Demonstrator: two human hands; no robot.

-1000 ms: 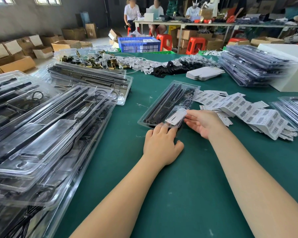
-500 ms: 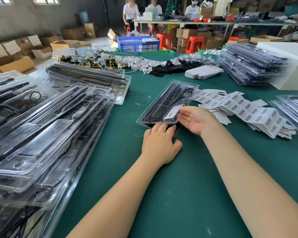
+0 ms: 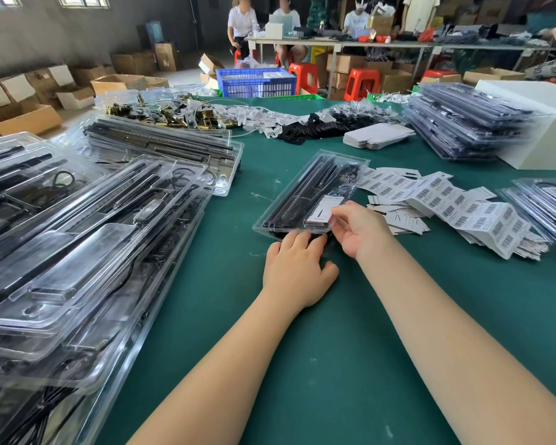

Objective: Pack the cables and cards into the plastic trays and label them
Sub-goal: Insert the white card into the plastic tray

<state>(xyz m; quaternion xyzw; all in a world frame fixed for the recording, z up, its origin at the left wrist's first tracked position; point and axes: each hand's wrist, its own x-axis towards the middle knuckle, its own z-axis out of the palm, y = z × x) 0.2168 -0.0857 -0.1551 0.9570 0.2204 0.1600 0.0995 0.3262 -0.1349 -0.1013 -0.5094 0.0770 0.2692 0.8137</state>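
White card (image 3: 321,213) now flatter in tray (image 3: 305,191), right hand (image 3: 360,229) pinching it, left hand (image 3: 297,268) flat (barcode labels (image 3: 463,203) beside)

Left hand (image 3: 297,268) palm down, fingers straight, tips pressing forward, thumb splayed right. Right hand (image 3: 358,231) palm turned left, fingers curled in pinching grip just beyond left fingertips. Both forearms extended forward.

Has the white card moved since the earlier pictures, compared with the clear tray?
Yes. The white card has gone further onto the clear tray, away from its near right edge, and now lies in it.
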